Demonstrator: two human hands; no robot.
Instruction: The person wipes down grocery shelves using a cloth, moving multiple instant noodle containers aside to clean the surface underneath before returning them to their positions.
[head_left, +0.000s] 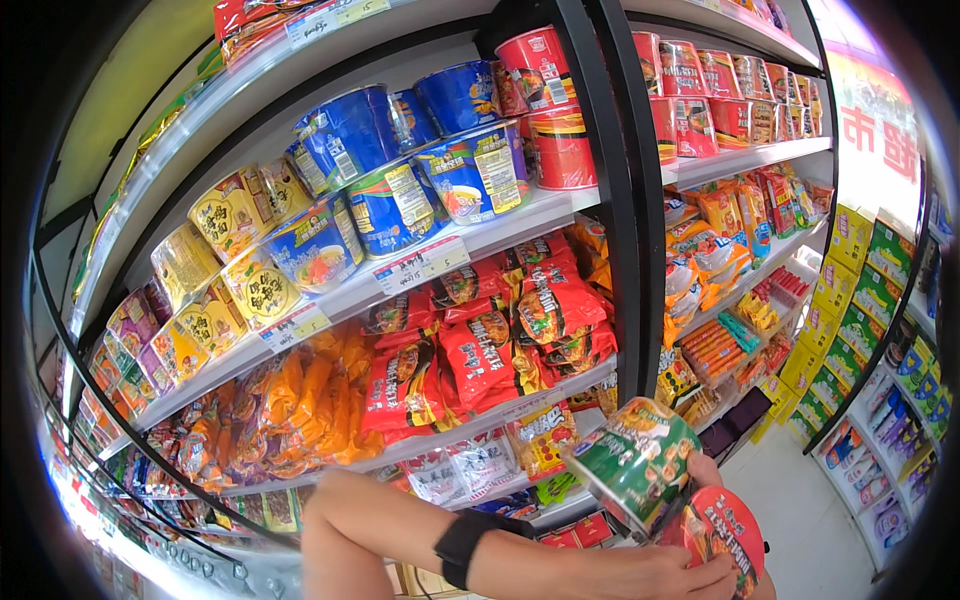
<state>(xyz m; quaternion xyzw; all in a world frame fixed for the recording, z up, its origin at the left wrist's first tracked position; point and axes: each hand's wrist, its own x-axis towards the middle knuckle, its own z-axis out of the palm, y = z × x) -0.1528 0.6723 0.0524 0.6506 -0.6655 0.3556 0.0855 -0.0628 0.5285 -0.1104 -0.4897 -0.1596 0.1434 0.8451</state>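
My left hand, at the lower right below a black wrist strap, has its fingers on a red instant noodle cup with its round lid facing up. Just above is a green instant noodle cup, tilted on its side and close against the red one. My right hand grips the green cup at its right side; most of that hand is hidden behind the cups. Both cups are held in front of the shelves. On the middle shelf stand stacked blue noodle tubs and yellow noodle tubs.
Red noodle packets and orange packets fill the shelf below. A black rack post rises left of another bay with red tubs. Yellow and green cartons are stacked along the right, beside pale floor.
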